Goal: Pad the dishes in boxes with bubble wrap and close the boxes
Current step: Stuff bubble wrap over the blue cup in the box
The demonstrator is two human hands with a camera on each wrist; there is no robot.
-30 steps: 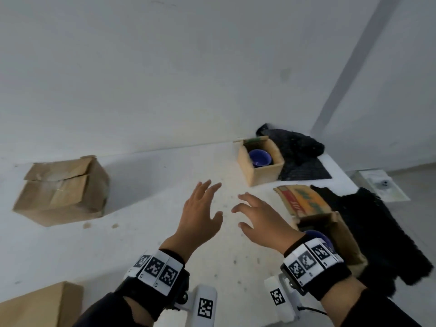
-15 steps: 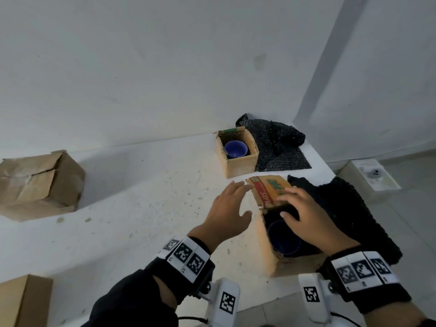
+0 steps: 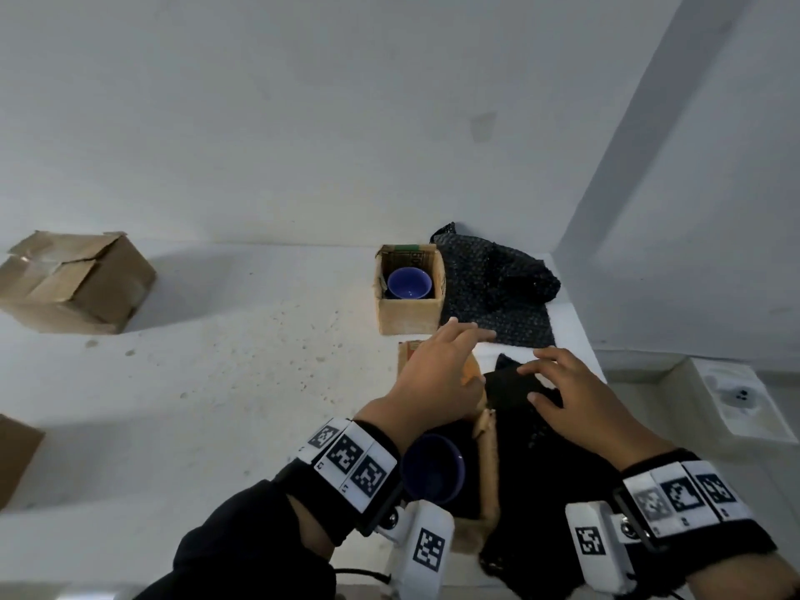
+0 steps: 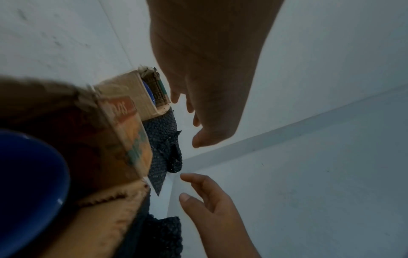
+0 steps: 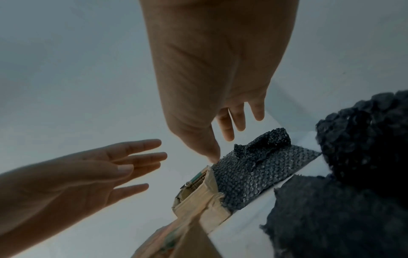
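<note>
The near cardboard box [image 3: 487, 465] stands open at the table's front right with a blue bowl [image 3: 433, 469] inside. My left hand [image 3: 437, 365] hovers over its printed far flap [image 4: 123, 136], fingers straight and holding nothing. To the right, my right hand [image 3: 558, 383] spreads its fingers just above a black bubble wrap sheet [image 3: 541, 469] lying against the box; I cannot tell whether it touches. Further back, a second open box [image 3: 409, 313] holds another blue bowl [image 3: 409, 283], with more black bubble wrap [image 3: 498, 292] beside it. In the right wrist view the fingers [image 5: 234, 125] hang free.
A taped brown box [image 3: 73, 279] sits at the far left, and another box corner [image 3: 13, 452] shows at the left edge. The white table [image 3: 216, 383] ends just right of the bubble wrap. A white fitting [image 3: 731, 400] lies on the floor below.
Both hands have moved right and forward. The left hand went from the bare table to above the near box's flap. The right hand shifted from the box opening to the wrap beside it.
</note>
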